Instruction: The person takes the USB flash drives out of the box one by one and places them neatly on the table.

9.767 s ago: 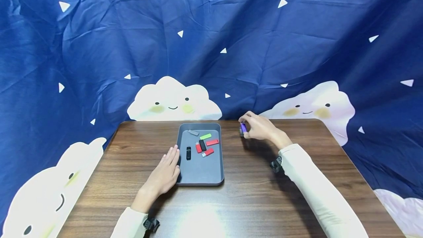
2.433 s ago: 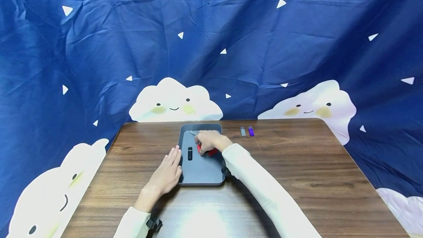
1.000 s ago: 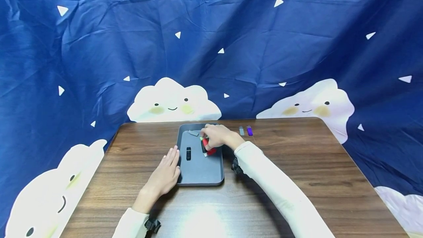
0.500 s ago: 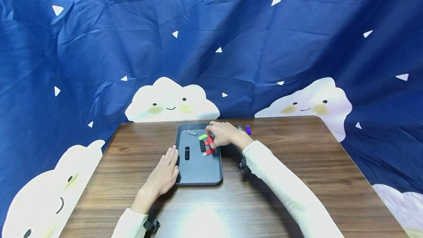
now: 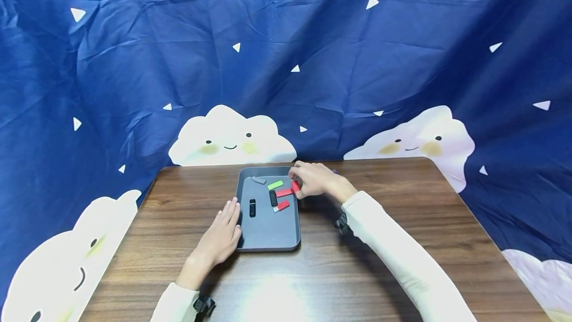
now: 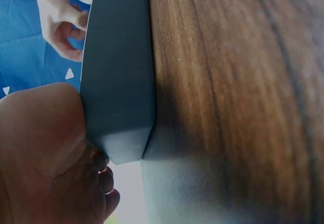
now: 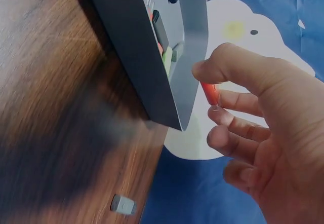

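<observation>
A grey tray (image 5: 268, 235) lies on the wooden table (image 5: 384, 242). In it are a grey USB stick (image 5: 259, 180), a green one (image 5: 275, 184), two red ones (image 5: 284, 192) (image 5: 281, 206) and two black ones (image 5: 273, 198) (image 5: 252, 207). My right hand (image 5: 298, 186) pinches another red USB stick (image 5: 295, 186) between thumb and forefinger, just above the tray's far right rim; the right wrist view shows that red stick (image 7: 210, 93) in the pinch. My left hand (image 5: 225, 227) lies flat on the table, fingers against the tray's left side (image 6: 119, 82).
A small grey USB stick (image 7: 123, 203) lies on the table right of the tray, hidden behind my right hand in the head view. A blue cloth with white clouds (image 5: 232, 135) hangs behind and around the table. Bare wood stretches right and in front of the tray.
My right hand picked a red stick out of the tray's middle and carried it rightward to the tray's right rim. My left hand stayed where it was.
</observation>
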### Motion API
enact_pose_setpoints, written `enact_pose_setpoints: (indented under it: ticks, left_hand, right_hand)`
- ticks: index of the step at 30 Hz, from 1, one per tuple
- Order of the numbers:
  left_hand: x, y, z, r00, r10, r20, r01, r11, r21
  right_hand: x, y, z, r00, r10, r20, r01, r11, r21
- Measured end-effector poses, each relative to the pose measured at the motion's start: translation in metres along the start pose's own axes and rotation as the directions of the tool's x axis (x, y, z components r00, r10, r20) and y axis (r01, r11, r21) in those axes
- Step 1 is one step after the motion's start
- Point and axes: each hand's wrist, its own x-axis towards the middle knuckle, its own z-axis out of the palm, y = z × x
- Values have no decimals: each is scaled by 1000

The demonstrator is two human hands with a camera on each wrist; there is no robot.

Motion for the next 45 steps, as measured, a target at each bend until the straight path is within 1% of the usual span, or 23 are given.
enact_pose_setpoints:
  ticks: [7,15,21,27,37,45]
  left_hand:
    - [-1,0,0,1000,2,-9,-2,1000,5]
    - [-1,1,0,1000,0,3,0,1000,11]
    - [-1,1,0,1000,-8,12,8,1000,-2]
    - [-1,0,0,1000,-5,5,5,1000,3]
    - [0,1,0,1000,0,-2,0,1000,3]
    - [-1,1,0,1000,6,-13,-6,1000,7]
  right_hand:
    - [-12,14,0,999,30,-36,-29,999,14]
    - [-24,29,-1,997,48,-55,-48,999,15]
    - [-33,40,-3,996,63,-68,-62,998,20]
    - [-40,51,-4,992,88,-89,-85,996,41]
    - [-51,68,-13,984,128,-126,-120,991,63]
    - [-60,82,-16,980,142,-141,-128,987,99]
